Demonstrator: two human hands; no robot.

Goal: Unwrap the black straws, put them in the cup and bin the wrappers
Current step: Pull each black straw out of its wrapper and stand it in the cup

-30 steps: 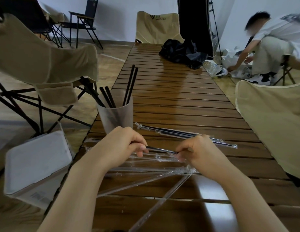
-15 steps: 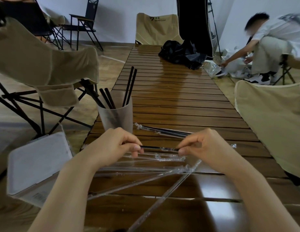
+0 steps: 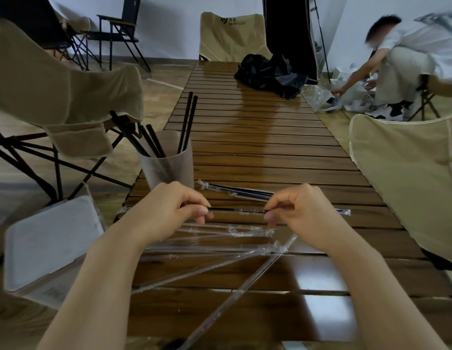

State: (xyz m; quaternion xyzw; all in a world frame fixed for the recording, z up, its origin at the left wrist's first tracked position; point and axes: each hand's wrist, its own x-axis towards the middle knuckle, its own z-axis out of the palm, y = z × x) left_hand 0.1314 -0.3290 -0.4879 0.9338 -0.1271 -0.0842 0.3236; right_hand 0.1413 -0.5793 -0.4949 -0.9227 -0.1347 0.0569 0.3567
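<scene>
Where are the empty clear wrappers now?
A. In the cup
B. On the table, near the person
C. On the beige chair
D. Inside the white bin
B: the empty clear wrappers lie spread on the wooden table, just under both hands, not in the white bin.

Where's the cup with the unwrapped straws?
The cup stands near the table's left edge, just beyond the left hand, black straws sticking out.

Both forearms are bare right up to the bottom edge of view, no sleeves showing. The left hand point(image 3: 167, 210) and right hand point(image 3: 304, 210) wear no gloves, rings or watch.
</scene>
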